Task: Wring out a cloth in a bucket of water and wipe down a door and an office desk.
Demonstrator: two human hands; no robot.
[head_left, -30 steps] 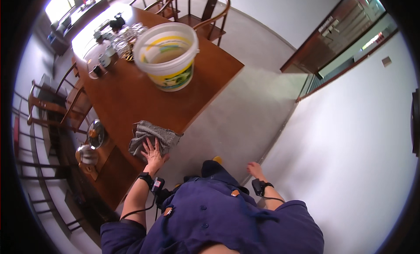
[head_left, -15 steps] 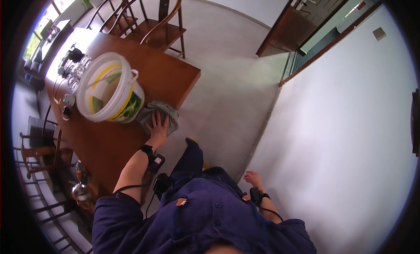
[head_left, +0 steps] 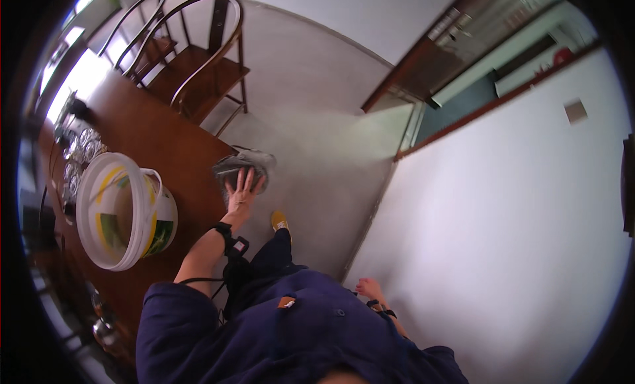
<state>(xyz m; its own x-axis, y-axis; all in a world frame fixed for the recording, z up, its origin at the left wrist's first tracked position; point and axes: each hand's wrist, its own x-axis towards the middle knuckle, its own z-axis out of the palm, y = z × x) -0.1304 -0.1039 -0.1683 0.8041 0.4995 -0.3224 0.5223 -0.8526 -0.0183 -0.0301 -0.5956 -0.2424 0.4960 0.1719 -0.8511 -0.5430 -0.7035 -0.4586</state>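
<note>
My left hand point(head_left: 242, 193) lies with fingers spread on a crumpled grey cloth point(head_left: 246, 163) at the near right corner of the brown wooden table point(head_left: 149, 109). The palm rests on the cloth, and part of the cloth reaches past the table's edge. To the left of this hand stands a white plastic bucket point(head_left: 167, 215) with yellow and green printing, its wide mouth tilted towards me in the picture and its handle point(head_left: 159, 185) at the rim. Low beside the white wall hangs my right hand point(head_left: 370, 288), loosely half-open and holding nothing.
Dark wooden armchairs point(head_left: 198, 73) stand along the table's far side. Clear glassware point(head_left: 83, 149) and small black items are grouped beyond the bucket. A white wall point(head_left: 509, 218) runs close on my right, towards an open brown door point(head_left: 450, 40). My yellow shoe point(head_left: 280, 220) is on the grey floor.
My view has shifted forward along the table, so bucket and chairs sit further left and the bucket lower. My left hand and the cloth have moved along the table edge to its corner.
</note>
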